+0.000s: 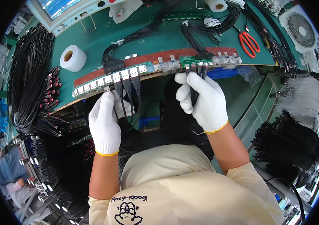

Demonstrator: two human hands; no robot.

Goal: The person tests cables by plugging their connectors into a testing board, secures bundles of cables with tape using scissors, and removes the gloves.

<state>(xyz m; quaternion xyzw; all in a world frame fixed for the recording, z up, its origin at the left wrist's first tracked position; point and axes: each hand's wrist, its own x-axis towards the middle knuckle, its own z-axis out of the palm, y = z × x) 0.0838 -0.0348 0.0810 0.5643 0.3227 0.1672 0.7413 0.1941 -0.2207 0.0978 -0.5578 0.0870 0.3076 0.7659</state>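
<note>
Gloved fingers of the left hand [105, 122] are pinched together on a small plug [107, 89] just below the white port row [88, 86], left of centre in the frame; its tip points toward the top. Right of it, three black connectors [127, 88] stand against that row, heads up, long axes nearly upright, their cables trailing down. Upper right of centre, the right hand [206, 99] has its fingers clamped around black cables [194, 95], which run nearly upright, plug ends aimed up at the green circuit board [189, 61]; whether they are seated cannot be told. The port row itself slants gently upward to the right. At upper right, a clear plastic bag [250, 75] hangs below the table edge, its contents unclear.
</note>
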